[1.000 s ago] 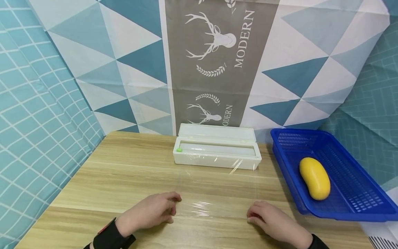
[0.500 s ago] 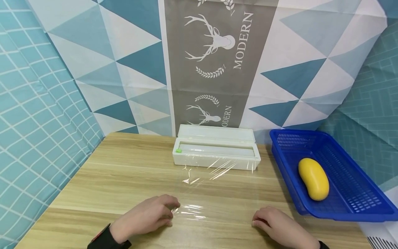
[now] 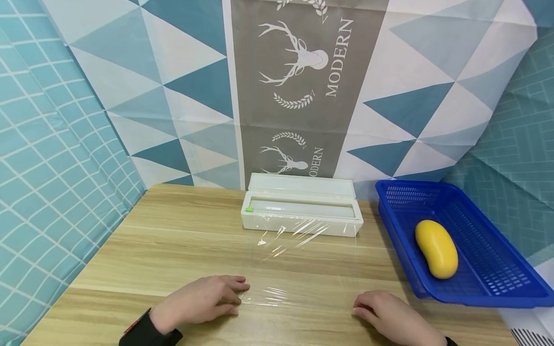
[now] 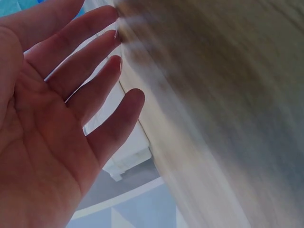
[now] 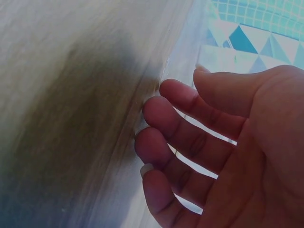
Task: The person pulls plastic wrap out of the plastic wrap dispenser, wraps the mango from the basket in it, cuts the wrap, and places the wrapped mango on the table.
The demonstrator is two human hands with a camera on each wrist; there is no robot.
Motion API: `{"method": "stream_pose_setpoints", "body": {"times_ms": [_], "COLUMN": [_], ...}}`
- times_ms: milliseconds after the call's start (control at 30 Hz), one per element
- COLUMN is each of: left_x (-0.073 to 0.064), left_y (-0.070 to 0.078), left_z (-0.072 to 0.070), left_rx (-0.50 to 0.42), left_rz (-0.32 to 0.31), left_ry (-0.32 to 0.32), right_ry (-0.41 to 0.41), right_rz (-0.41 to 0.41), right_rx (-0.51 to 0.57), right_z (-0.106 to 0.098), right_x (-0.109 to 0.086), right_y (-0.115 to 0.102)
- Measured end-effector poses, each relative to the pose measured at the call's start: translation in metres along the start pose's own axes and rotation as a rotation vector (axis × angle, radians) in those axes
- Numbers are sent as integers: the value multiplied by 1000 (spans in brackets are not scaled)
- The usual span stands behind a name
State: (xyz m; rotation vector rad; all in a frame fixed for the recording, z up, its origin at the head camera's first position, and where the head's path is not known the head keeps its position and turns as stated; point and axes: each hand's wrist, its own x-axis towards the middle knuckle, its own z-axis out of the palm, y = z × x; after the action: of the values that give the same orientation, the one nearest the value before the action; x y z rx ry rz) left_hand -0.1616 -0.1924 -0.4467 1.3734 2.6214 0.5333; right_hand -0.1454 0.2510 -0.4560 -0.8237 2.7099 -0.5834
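A sheet of clear cling film [image 3: 277,293] runs from the white cling film box [image 3: 303,226] over the wooden table toward me. At the film's near left corner lies my left hand [image 3: 201,302], its fingers fairly straight and spread in the left wrist view, fingertips [image 4: 114,38] touching the film's edge. My right hand [image 3: 391,317] is at the near right corner. In the right wrist view its fingers bend loosely, fingertips [image 5: 154,111] resting at the film, and the thumb stands apart from them. The box's lid [image 3: 302,185] is raised, showing the roll [image 3: 303,208] inside.
A blue plastic basket [image 3: 515,302] stands on the right with a yellow mango [image 3: 437,249] in it. A small green slider [image 3: 249,209] sits on the box's left end. Behind the table [image 3: 182,245] hangs a patterned cloth [image 3: 298,115].
Both hands have come a little toward me, and the right one has also shifted right. Glints on the film by the box have changed, with more wrinkles showing there.
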Motion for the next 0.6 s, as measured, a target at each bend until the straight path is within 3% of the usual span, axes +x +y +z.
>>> {"method": "stream_pose_setpoints", "body": {"times_ms": [300,433,600], "left_x": [3,4,3], "left_y": [2,2,3], "left_z": [4,5,5], "left_rx": [-14,-25,-1], "left_rz": [-49,-87,-114], "left_ry": [20,16,24], "right_ry": [80,199,352], "right_rz": [-47,-44,-26], "right_rx": [-19,-80,-162], "right_z": [1,-10,-39], "right_x": [-9,-16,-22], "right_y": [2,2,-3]}}
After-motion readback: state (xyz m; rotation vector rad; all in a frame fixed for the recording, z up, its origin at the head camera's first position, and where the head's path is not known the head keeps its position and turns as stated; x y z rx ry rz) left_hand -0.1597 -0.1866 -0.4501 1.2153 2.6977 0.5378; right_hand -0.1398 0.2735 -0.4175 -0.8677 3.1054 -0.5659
